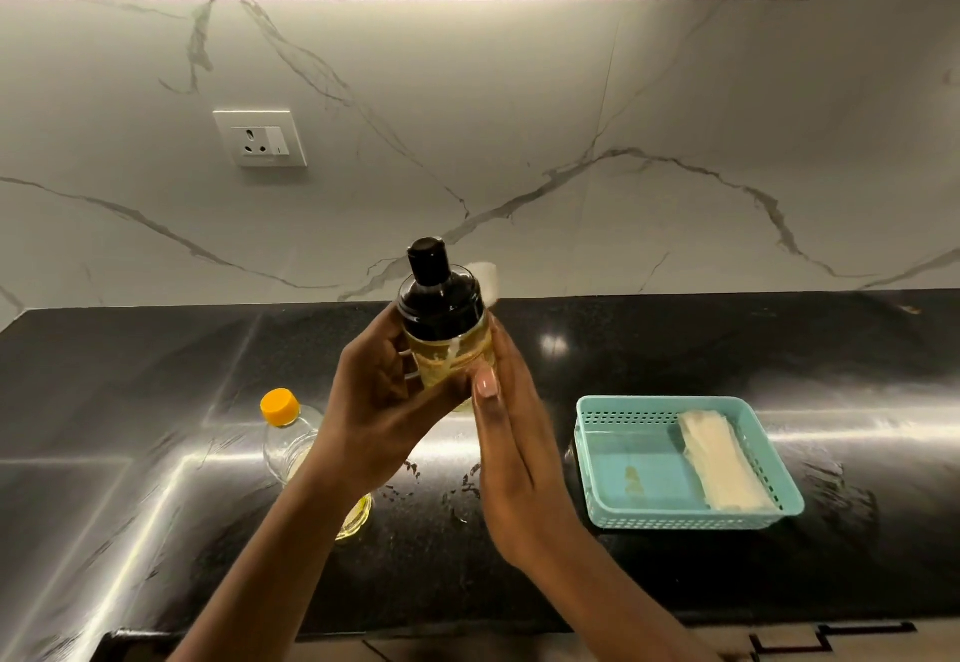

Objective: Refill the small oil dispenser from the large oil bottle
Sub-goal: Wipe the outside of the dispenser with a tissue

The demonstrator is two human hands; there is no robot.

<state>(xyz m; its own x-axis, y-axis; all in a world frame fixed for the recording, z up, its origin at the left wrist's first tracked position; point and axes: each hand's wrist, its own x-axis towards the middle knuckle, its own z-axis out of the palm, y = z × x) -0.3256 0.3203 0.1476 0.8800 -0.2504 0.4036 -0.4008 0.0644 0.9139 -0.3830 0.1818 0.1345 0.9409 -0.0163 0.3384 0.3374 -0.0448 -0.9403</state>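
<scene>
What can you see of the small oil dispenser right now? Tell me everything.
The dispenser is a small clear glass jar with yellow oil inside, topped by a black domed lid with a narrower black cap, which is on. It is held roughly upright, leaning slightly left, above the black counter, not standing on it. The left hand grips its left side and front; the right hand lies with straight fingers against its right side.
</scene>
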